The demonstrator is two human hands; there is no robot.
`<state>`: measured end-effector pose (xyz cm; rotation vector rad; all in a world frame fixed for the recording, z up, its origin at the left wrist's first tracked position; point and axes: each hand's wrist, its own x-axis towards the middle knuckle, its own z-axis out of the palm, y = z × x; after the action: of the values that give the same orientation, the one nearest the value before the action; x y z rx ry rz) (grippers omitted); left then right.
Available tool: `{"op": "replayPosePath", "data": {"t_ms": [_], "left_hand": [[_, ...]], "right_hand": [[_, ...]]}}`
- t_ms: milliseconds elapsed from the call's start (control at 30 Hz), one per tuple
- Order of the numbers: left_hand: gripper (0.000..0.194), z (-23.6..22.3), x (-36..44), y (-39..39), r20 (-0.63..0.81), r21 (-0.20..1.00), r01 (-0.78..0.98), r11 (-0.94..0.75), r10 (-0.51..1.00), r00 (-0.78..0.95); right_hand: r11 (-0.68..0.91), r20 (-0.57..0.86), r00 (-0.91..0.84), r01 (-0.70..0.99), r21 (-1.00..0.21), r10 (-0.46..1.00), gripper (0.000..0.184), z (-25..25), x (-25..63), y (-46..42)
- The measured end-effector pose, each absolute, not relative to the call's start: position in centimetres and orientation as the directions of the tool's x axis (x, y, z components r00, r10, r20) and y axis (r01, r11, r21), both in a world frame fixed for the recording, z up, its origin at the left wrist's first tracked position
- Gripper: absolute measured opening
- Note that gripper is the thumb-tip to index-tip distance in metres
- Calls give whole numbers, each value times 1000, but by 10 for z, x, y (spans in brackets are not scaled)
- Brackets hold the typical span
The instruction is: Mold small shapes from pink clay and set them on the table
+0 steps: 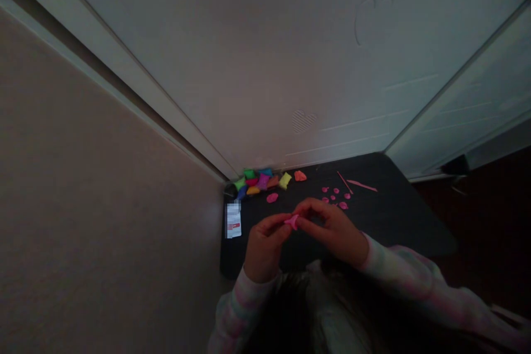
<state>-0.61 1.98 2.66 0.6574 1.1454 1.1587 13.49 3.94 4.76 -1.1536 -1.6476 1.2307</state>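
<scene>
Between the fingertips of both hands is a small piece of pink modelling clay [292, 222], pinched into an uneven, pointed shape. My left hand [265, 244] grips its left side with thumb and forefinger. From the right, my right hand [332, 228] pinches the same piece. Several small flattened bits of pink clay [343, 206] lie on the dark table just beyond my right hand. A larger pink lump [272, 198] rests beyond my left hand. Two thin pink modelling tools [362, 185] lie at the back right.
Several coloured clay packets [263, 181] are heaped at the table's back left, with an orange lump [300, 176] beside them. A white packet or card [234, 220] lies at the left edge. The dark table [398, 215] stands against a white panel [249, 83] and a wall [103, 188].
</scene>
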Motion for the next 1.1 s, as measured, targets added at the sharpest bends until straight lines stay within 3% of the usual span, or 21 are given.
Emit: {"op": "replayPosePath", "data": {"t_ms": [333, 600, 800, 1100], "left_hand": [[12, 27, -8, 19, -286, 931, -228, 285, 958, 27], [14, 29, -7, 19, -305, 944, -148, 295, 951, -45], [14, 34, -9, 19, -235, 972, 12, 236, 970, -64], [12, 38, -7, 17, -149, 983, 93, 158, 984, -92]], "right_hand": [[47, 22, -325, 70, -996, 946, 9, 44, 134, 37], [99, 54, -317, 130, -986, 947, 8, 45, 135, 37], [71, 36, -294, 109, -992, 955, 9, 45, 136, 38], [48, 30, -284, 56, -997, 958, 7, 42, 136, 39]]}}
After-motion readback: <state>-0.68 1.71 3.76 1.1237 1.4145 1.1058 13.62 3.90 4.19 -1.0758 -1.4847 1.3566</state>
